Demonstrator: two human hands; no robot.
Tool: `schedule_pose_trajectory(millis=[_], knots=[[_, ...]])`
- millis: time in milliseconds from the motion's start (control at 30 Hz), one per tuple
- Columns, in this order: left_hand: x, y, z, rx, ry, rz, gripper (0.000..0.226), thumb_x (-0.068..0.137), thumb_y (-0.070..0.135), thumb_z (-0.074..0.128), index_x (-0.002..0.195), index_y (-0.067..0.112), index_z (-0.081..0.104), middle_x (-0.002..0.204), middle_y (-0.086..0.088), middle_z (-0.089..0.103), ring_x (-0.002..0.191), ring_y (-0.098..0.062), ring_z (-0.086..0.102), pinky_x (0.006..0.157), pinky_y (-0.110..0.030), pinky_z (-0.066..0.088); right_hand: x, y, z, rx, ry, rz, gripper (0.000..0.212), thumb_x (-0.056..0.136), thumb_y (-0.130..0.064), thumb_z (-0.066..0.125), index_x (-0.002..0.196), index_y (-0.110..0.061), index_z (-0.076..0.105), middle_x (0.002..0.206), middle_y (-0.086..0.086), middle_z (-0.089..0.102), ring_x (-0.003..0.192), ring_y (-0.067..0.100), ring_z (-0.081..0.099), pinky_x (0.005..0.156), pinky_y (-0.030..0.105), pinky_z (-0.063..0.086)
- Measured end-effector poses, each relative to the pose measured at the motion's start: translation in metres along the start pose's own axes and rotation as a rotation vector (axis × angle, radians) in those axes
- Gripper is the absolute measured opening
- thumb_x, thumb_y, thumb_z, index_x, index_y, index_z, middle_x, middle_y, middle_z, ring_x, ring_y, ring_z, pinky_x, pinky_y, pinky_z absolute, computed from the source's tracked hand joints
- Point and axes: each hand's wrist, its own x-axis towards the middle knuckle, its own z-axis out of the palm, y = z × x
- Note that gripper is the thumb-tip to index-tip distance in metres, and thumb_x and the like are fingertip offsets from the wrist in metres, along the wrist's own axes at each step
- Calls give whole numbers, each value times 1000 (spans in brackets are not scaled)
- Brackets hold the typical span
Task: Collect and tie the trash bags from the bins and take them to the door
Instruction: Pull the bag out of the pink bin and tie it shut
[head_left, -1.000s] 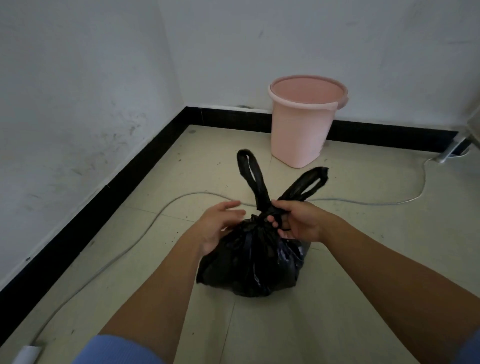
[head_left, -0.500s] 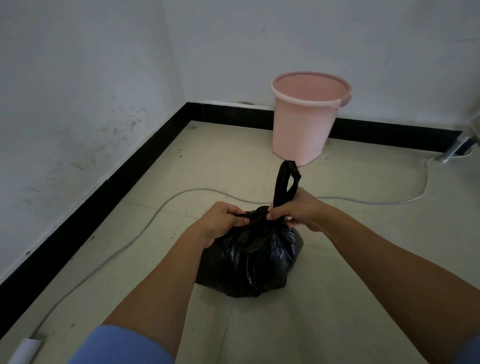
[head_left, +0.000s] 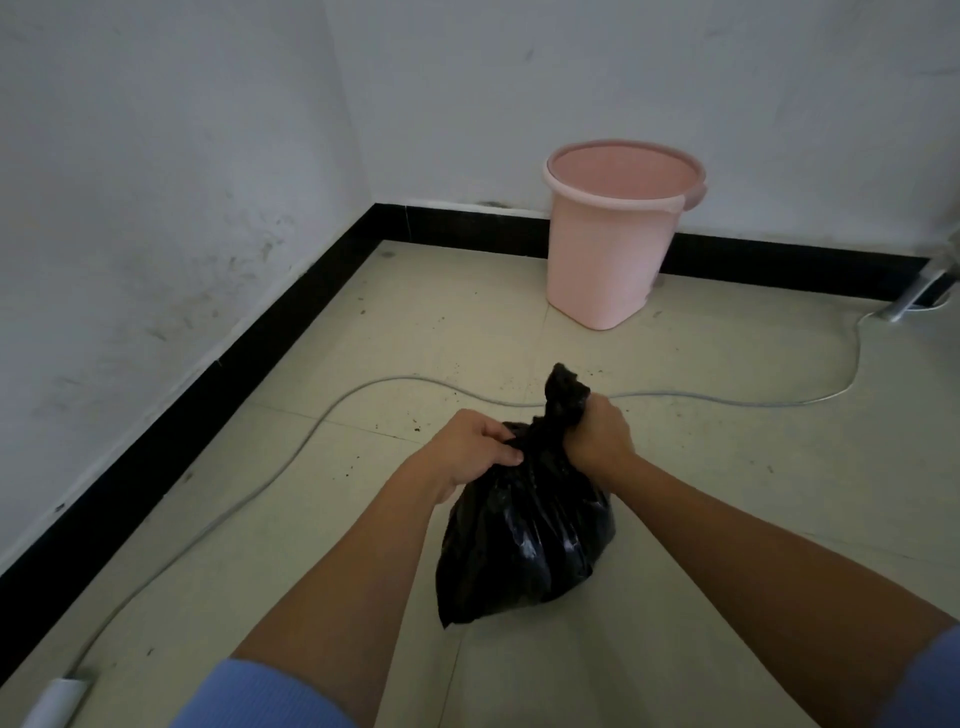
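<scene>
Pale tiled floor (head_left: 727, 493), corner of a white-walled room. My left hand (head_left: 470, 452) pinches the neck of the black trash bag (head_left: 524, 545), low between my forearms (resting or just lifted, I cannot tell). My right hand (head_left: 597, 434) clenches its twisted top, hiding any knot. Beyond, a grey cable (head_left: 291, 457) crosses open floor. The pink bin (head_left: 613, 249) stands by the black skirting (head_left: 208, 395). A metal leg (head_left: 914, 296) is cut off at right.
</scene>
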Motion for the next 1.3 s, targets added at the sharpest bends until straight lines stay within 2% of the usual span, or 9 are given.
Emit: schedule_pose_trajectory(millis=[100, 233, 467, 600, 700, 800, 933, 1100, 1300], knots=[[1, -19, -2, -5, 129, -82, 12, 79, -2, 63, 77, 6, 71, 74, -10, 65, 68, -19, 62, 64, -23, 51, -7, -4, -2, 559, -324, 330, 12, 82, -19, 74, 78, -12, 65, 70, 6, 62, 62, 17, 56, 48, 29, 47], [0, -24, -11, 28, 53, -173, 18, 78, 7, 62, 93, 4, 72, 77, -4, 64, 68, -14, 58, 59, -20, 45, 1, 2, -15, 811, -12, 369, 20, 81, -25, 71, 82, -7, 62, 75, 8, 58, 60, 18, 51, 42, 21, 35], [28, 0, 10, -72, 228, 83, 18, 83, 11, 70, 100, 14, 71, 92, -7, 68, 83, -18, 63, 77, -27, 49, 7, 14, -26, 895, 201, 472, 19, 83, -27, 65, 83, -9, 57, 79, 11, 52, 57, 17, 38, 46, 26, 30], [44, 4, 36, 322, 45, 155, 22, 71, 11, 79, 92, 7, 72, 93, -11, 73, 86, -22, 67, 79, -26, 50, 2, 14, -31, 938, 84, 498, 18, 85, -25, 66, 89, -8, 62, 79, 7, 57, 57, 15, 46, 41, 21, 35], [45, -1, 47, 602, 155, 210, 11, 76, 1, 63, 74, 11, 63, 81, -13, 66, 85, -31, 65, 67, -26, 45, 1, 17, -34, 934, 53, 500, 13, 85, -21, 65, 87, -9, 63, 76, 4, 58, 55, 13, 47, 44, 24, 32], [43, -8, 47, 678, 272, 212, 23, 78, -4, 53, 90, 7, 70, 90, -15, 67, 88, -31, 63, 71, -30, 48, 2, 27, -36, 946, 78, 561, 8, 87, -17, 60, 85, -10, 60, 72, 4, 58, 52, 12, 46, 42, 22, 31], [42, -4, 38, 427, 241, 143, 11, 79, 3, 61, 70, 6, 65, 65, -11, 59, 70, -24, 57, 63, -28, 45, 5, 41, -36, 1068, 88, 678, 13, 90, -14, 54, 77, -11, 57, 64, 5, 54, 48, 12, 44, 39, 18, 29], [25, 12, 18, -225, -156, -54, 11, 84, 4, 62, 75, 5, 68, 75, -7, 65, 68, -16, 58, 52, -21, 48, 22, 43, -43, 1181, 33, 693, 10, 89, -15, 52, 80, -13, 54, 62, 3, 52, 44, 12, 44, 35, 16, 29], [18, 13, -1, 110, 22, 24, 32, 69, 18, 85, 56, 7, 58, 43, 3, 54, 41, -9, 48, 42, -19, 40, 27, 28, -41, 1211, -48, 670, 23, 86, -18, 52, 63, -18, 47, 67, -1, 61, 52, 13, 47, 40, 19, 33]])
